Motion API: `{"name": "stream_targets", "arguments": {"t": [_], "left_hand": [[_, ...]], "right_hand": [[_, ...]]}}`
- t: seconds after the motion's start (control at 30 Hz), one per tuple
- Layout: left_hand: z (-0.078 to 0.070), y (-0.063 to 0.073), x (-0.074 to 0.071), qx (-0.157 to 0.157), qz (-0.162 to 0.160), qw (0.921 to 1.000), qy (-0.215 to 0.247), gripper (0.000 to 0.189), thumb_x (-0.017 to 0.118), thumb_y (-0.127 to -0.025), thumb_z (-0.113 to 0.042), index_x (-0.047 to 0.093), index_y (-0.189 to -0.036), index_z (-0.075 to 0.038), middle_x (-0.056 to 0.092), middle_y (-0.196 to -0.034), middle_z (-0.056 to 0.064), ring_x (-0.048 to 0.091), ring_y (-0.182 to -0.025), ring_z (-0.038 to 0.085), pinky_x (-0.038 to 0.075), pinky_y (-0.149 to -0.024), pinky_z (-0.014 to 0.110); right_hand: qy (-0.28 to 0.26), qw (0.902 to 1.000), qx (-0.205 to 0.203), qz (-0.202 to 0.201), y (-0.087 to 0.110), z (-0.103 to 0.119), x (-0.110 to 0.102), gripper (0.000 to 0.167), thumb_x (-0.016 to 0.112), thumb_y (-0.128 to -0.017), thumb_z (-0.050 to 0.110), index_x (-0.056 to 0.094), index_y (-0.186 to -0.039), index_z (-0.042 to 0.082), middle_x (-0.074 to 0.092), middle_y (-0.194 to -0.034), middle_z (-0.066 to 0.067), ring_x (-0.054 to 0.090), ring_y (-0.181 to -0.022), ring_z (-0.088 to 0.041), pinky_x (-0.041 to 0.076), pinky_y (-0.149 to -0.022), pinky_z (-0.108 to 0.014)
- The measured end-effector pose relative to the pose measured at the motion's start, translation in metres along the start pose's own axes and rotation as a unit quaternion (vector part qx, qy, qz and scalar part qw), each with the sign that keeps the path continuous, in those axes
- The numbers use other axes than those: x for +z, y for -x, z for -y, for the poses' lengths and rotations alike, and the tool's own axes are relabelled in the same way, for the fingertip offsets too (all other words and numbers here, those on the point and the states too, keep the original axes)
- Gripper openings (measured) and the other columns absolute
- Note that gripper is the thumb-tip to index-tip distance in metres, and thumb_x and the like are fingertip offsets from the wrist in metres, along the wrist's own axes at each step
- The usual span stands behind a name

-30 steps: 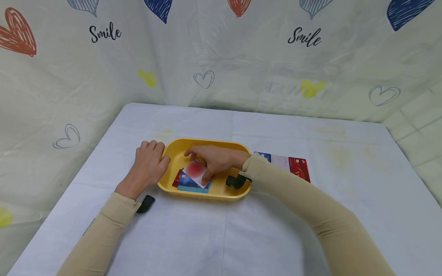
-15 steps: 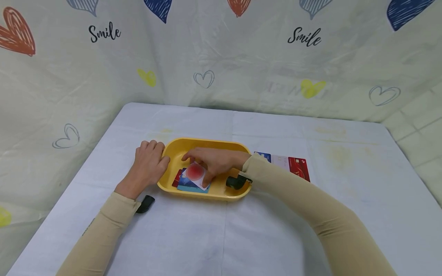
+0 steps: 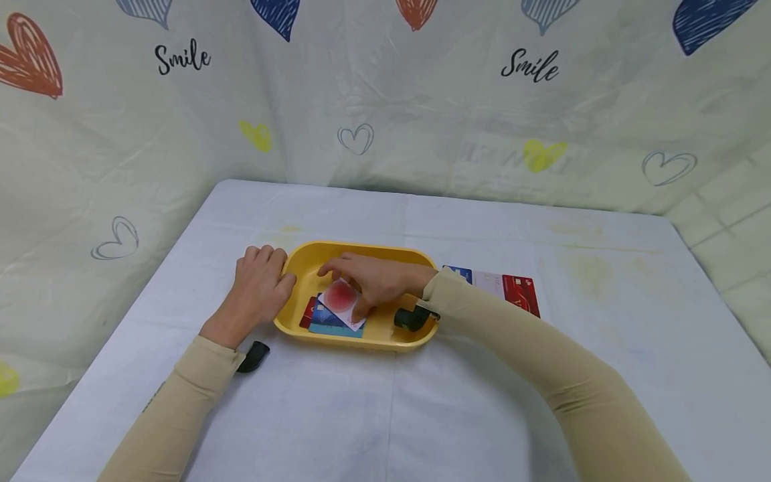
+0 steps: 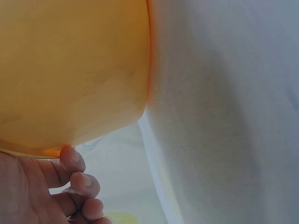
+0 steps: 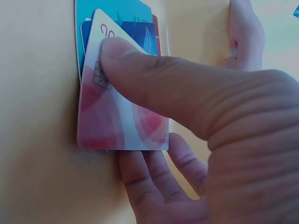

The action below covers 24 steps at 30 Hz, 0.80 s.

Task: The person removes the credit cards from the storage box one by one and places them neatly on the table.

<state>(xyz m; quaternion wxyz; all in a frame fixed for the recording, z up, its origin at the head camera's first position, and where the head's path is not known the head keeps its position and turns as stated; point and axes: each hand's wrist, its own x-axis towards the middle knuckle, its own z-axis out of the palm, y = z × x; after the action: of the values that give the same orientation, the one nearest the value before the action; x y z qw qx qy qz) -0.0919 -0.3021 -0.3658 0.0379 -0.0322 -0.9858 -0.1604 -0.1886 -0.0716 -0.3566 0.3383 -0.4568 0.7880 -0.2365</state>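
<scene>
Pink card (image 5: 117,123) sits pinched in the right hand (image 3: 379,278), while the left hand (image 3: 259,280) grips the tray (image 3: 381,329), likely steadying it.

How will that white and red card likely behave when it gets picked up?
Likely stiff: the white and red card looks flat and unbent in the right hand. Probably light, being so thin. It may slide, since it overlaps the blue card.
</scene>
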Motion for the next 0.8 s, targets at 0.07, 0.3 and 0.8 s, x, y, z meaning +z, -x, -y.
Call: {"name": "stream_targets", "arguments": {"t": [0.07, 0.3, 0.8], "left_hand": [[-0.0001, 0.0, -0.0002, -0.001, 0.0, 1.0, 0.0, 0.025, 0.044, -0.097, -0.02, 0.056, -0.104, 0.001, 0.05, -0.092, 0.015, 0.04, -0.101, 0.036, 0.032, -0.086, 0.047], [0.0001, -0.0003, -0.0006, -0.002, 0.0, 1.0, 0.003, 0.026, 0.042, -0.097, -0.02, 0.056, -0.104, 0.001, 0.05, -0.093, 0.015, 0.039, -0.102, 0.036, 0.031, -0.087, 0.048], [-0.0004, 0.0001, -0.0006, -0.002, 0.001, 1.0, 0.001, 0.026, 0.043, -0.097, -0.02, 0.056, -0.103, 0.001, 0.05, -0.091, 0.015, 0.04, -0.101, 0.036, 0.032, -0.086, 0.047]], "right_hand": [[-0.011, 0.9999, 0.009, -0.001, -0.0005, 0.0002, -0.0004, 0.085, 0.088, -0.081, 0.018, 0.041, -0.151, 0.02, 0.051, -0.141, -0.002, 0.054, -0.115, -0.018, 0.051, -0.101, -0.027], [-0.015, 0.9996, 0.024, -0.001, -0.0013, 0.0014, -0.0021, 0.071, 0.086, -0.083, 0.02, 0.05, -0.144, 0.014, 0.054, -0.136, -0.002, 0.059, -0.109, -0.017, 0.053, -0.096, -0.024], [-0.033, 0.9985, 0.043, -0.009, -0.002, -0.0008, -0.0024, 0.051, 0.076, -0.092, 0.018, 0.059, -0.14, 0.017, 0.064, -0.127, -0.002, 0.06, -0.112, -0.019, 0.056, -0.092, -0.024]]}}
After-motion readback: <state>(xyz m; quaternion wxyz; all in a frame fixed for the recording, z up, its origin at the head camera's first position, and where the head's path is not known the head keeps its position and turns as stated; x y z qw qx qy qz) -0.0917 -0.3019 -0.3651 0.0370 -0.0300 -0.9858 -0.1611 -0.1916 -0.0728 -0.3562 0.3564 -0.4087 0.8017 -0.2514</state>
